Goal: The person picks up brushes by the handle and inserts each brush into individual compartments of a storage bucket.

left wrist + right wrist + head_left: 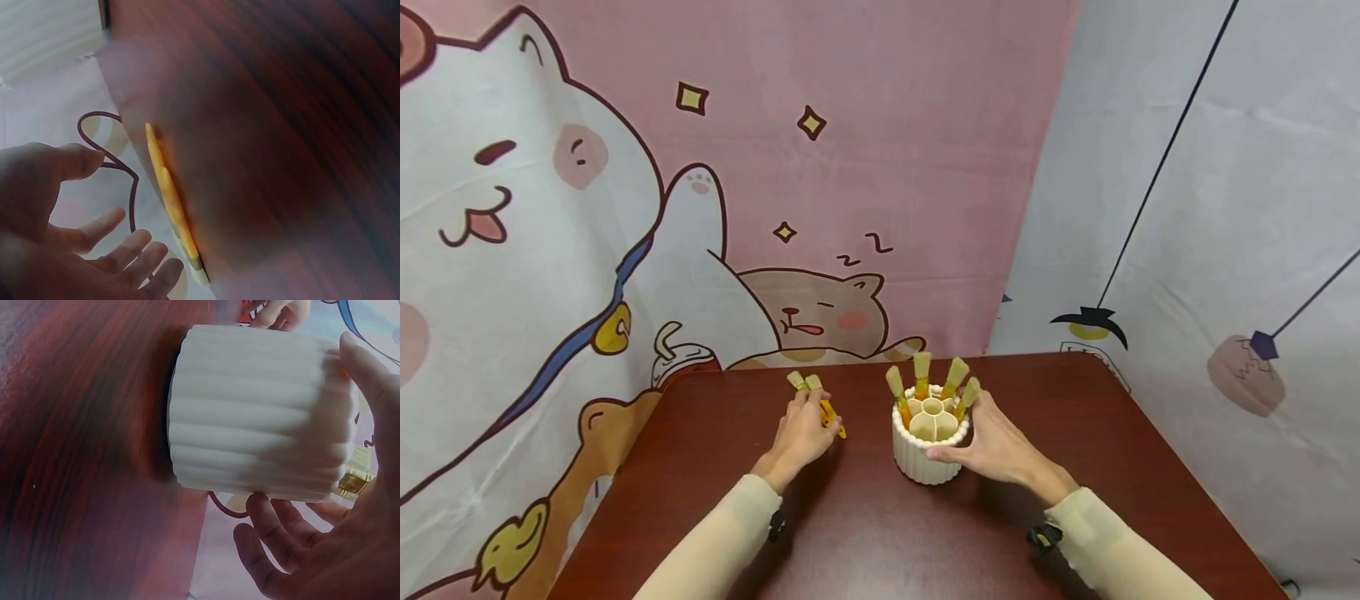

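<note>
Two paint brushes [829, 410] with yellow-orange handles and pale bristles lie side by side on the dark red-brown table. Above them hovers my left hand [802, 429]; the left wrist view shows its fingers spread apart, with a gap between them and the brush handles [172, 200]. To the right stands a white ribbed brush holder [927, 462] with a beaded rim and petal-shaped compartments. Several brushes [922, 373] stand in its compartments, bristles up. My right hand [1011, 446] grips the holder from its right side, thumb near the front rim and fingers round the far side [262, 419].
The wooden table [880, 550] ends at its back edge against a cartoon-printed cloth [925, 167]. A grey-white cloth [1225, 208] hangs along the right side.
</note>
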{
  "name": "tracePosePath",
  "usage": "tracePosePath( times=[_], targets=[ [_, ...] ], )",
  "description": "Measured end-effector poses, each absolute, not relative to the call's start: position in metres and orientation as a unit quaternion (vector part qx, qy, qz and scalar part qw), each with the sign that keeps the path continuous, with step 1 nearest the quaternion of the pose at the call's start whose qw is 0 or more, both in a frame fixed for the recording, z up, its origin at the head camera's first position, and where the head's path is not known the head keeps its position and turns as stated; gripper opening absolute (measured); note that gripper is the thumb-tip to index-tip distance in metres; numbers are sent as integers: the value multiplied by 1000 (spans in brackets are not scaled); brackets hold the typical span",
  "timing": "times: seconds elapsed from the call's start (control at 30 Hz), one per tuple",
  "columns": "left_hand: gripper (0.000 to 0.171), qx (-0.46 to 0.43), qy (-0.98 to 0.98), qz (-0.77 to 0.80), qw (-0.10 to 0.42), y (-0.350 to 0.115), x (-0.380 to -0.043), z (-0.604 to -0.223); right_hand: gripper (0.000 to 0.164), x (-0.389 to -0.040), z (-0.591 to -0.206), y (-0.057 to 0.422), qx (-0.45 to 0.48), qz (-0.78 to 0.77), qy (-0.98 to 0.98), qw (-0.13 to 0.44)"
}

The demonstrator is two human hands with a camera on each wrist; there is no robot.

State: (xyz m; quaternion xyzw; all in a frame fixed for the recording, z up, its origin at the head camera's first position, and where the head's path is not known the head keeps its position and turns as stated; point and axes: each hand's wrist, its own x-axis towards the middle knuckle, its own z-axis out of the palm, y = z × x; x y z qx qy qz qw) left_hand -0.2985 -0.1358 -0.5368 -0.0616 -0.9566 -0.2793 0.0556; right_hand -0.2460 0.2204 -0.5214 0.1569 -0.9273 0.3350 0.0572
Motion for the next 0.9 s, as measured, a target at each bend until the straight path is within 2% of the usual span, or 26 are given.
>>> tracePosePath(
  times=[0.17,0.37,0.57,0.7,0.9],
  targets=[
    [59,-60,-964,-255,52,-141,-301,-539,126,-241,-521,224,158,333,-928,53],
    [63,-56,-969,-236,41,-143,-304,-541,137,-235,-517,232,164,327,-930,29],
    [64,-68,-971,-226,36,-147,-306,-543,138,-242,-511,246,186,335,-923,12],
    [56,-79,-974,-208,34,-150,-306,-545,138,-250,-508,254,196,341,-919,-12],
    [44,-101,-976,-193,30,-151,-304,-545,127,-261,-509,263,207,376,-902,-43]
  ],
)
